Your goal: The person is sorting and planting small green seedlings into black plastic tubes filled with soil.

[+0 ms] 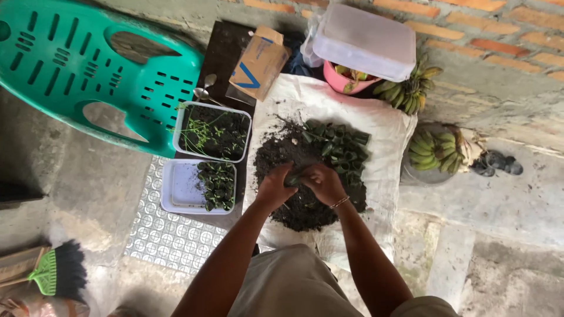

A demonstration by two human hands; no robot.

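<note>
- Soil [294,205] lay in a dark heap on a white sack [382,126] spread over the ground, directly in front of the person.
- The left hand [275,186] and the right hand [323,183] met over the middle of the heap, fingers curled inward around a small dark planting bag [296,178] held between them; both hands were closed on it, touching each other.
- How full that bag was could not be told, as the fingers covered most of it.
- A thin bracelet [339,203] circled the right wrist.
- A cluster of small dark planting bags [339,147] lay piled at the far right edge of the soil, just beyond the hands.
- To the left of the sack, a white tray [182,191] held a few filled bags with seedlings [216,185] along its right side.
- Beyond it, a second white tray [212,132] held soil with thin green sprouts.
- A green plastic chair [76,64] lay tipped at the upper left, touching the far tray.
- A cardboard box [258,61], a lidded clear container [364,40] and two bunches of green bananas [435,149] sat near the brick wall [505,41].
- A green-headed brush [56,271] lay at the lower left, well apart from the hands.
</note>
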